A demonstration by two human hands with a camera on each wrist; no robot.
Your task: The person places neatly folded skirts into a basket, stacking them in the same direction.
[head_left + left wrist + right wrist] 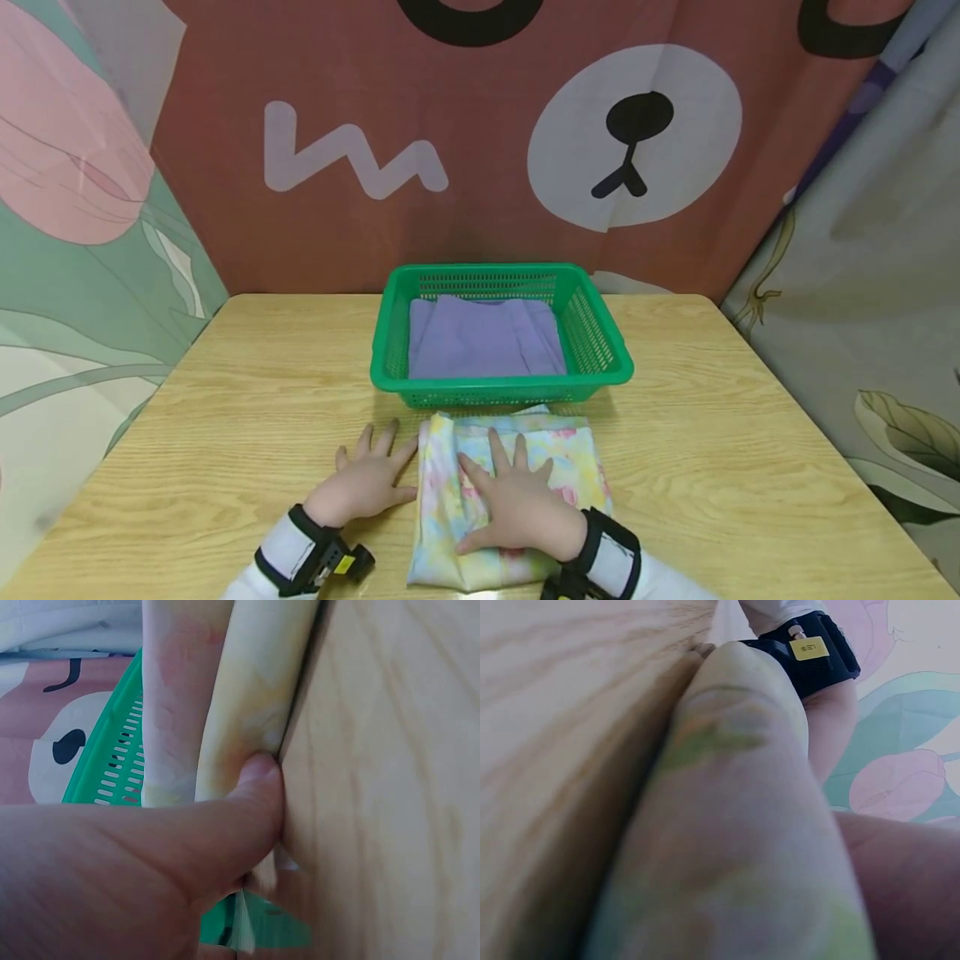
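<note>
A folded cloth [540, 467] with a pastel yellow, blue and pink pattern lies flat on the table in front of the basket. Spread across its top is my right hand [517, 504], fingers apart and straight. Just left of the cloth, my left hand [363, 483] rests on the table with its fingers spread. In the left wrist view the left thumb [259, 784] touches the cloth's folded edge [255, 697]. The right wrist view shows the cloth's rounded near fold [727, 825] close up, with much of the right hand hidden.
Behind the cloth stands a green plastic basket [502, 385] holding a folded purple cloth [487, 337]. Both are on a light wooden table [720, 433]. A brown bear-print curtain [480, 225] hangs along the back edge, with patterned fabric on either side.
</note>
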